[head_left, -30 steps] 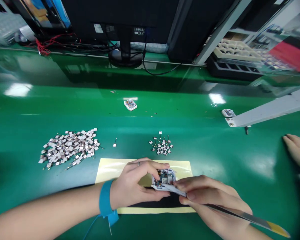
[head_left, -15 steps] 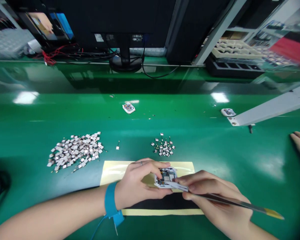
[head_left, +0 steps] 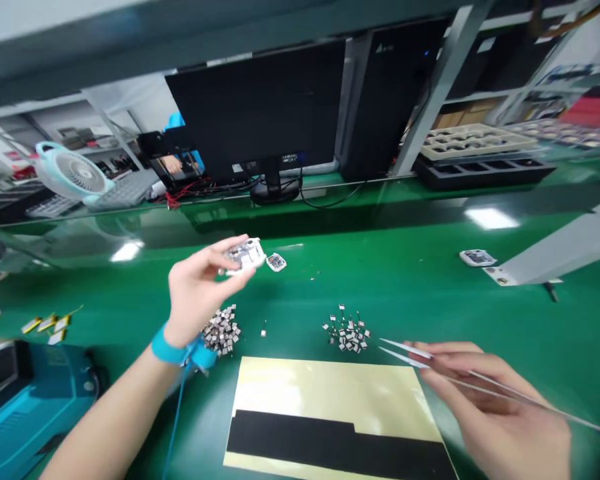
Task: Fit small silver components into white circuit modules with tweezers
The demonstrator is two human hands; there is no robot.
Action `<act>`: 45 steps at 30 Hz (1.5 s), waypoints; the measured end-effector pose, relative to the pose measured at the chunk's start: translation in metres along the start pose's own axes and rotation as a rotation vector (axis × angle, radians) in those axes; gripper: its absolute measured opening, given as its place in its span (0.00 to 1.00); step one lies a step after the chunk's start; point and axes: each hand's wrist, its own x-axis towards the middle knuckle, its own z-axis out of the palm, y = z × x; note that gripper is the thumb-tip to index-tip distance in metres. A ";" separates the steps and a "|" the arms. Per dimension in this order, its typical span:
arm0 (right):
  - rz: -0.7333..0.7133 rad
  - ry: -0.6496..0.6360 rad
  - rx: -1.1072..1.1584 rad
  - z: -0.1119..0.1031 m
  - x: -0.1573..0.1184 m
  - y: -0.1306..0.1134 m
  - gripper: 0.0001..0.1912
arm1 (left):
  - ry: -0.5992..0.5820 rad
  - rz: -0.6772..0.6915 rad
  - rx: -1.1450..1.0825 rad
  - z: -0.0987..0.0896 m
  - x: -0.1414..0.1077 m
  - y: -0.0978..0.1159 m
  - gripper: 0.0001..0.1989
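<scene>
At the far left edge of the frame, a teal equipment case (head_left: 30,400) is cut off by the border, and just above it a few yellow cells with thin leads (head_left: 45,325) lie on the green surface (head_left: 430,313). Beyond them, at upper left, stands a white desk fan (head_left: 73,172).

The left hand (head_left: 200,287) is raised above the surface, its fingers closed around the edges of a white-framed circuit board (head_left: 245,255), grasping it tilted with the components facing up. A small loose board (head_left: 276,263) lies just beside the held one, nearly touching it in this view. A blue wrist strap (head_left: 170,351) circles the left wrist, with its cord trailing off the bottom edge. Below the hand sits a heap of tiny metal-faced parts (head_left: 223,331), partly tucked behind the wrist, with a single part (head_left: 263,331) just to its right.

A yellow sheet with a black strip (head_left: 330,407) runs past the bottom edge of the frame. Above it lies a smaller heap of parts (head_left: 347,337), near the tweezer tips.

The right hand (head_left: 495,407) pinches long, thin tweezers (head_left: 500,383) in its fingers, tips pointing left and slightly apart, hovering above the surface. A wide stretch of green lies between the hands. Further right, a white-framed board (head_left: 477,258) rests near a pale metal bar (head_left: 555,243) that reaches the right edge.
</scene>
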 end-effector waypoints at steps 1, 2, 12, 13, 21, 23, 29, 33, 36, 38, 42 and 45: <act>-0.026 -0.023 -0.035 0.001 0.000 -0.003 0.07 | -0.051 -0.048 0.008 -0.002 0.010 -0.019 0.08; -0.070 -0.049 -0.066 0.001 -0.001 -0.006 0.07 | -0.092 -0.117 0.033 -0.002 0.019 -0.040 0.09; -0.457 -0.164 -0.267 -0.002 0.006 0.003 0.10 | -0.447 -0.220 0.254 0.010 0.046 -0.121 0.21; -0.466 -0.154 -0.268 -0.002 0.006 0.004 0.10 | -0.505 -0.200 0.244 0.015 0.046 -0.116 0.22; -0.351 -0.098 -0.183 0.000 0.006 0.013 0.10 | -0.688 -0.276 0.160 0.038 0.051 -0.101 0.21; -0.284 -0.084 -0.124 0.000 0.006 0.016 0.10 | -0.655 -0.310 0.115 0.035 0.047 -0.088 0.24; -0.142 -0.058 0.019 0.002 0.006 0.014 0.11 | -0.593 -0.358 -0.187 0.048 -0.008 -0.011 0.27; 0.008 -0.187 0.137 0.008 0.007 0.009 0.09 | -0.699 -0.324 -0.234 0.076 -0.071 0.010 0.27; 0.124 -0.347 0.198 0.014 0.006 0.008 0.07 | -0.669 -0.313 -0.173 0.089 -0.102 0.004 0.25; 0.160 -0.379 0.189 0.017 0.004 0.008 0.07 | -0.648 -0.319 -0.173 0.093 -0.109 0.000 0.24; 0.167 -0.397 0.168 0.020 0.001 0.008 0.06 | -0.624 -0.289 -0.224 0.090 -0.107 0.002 0.21; 0.161 -0.379 0.175 0.019 0.001 0.009 0.06 | -0.642 -0.252 -0.237 0.086 -0.105 0.007 0.21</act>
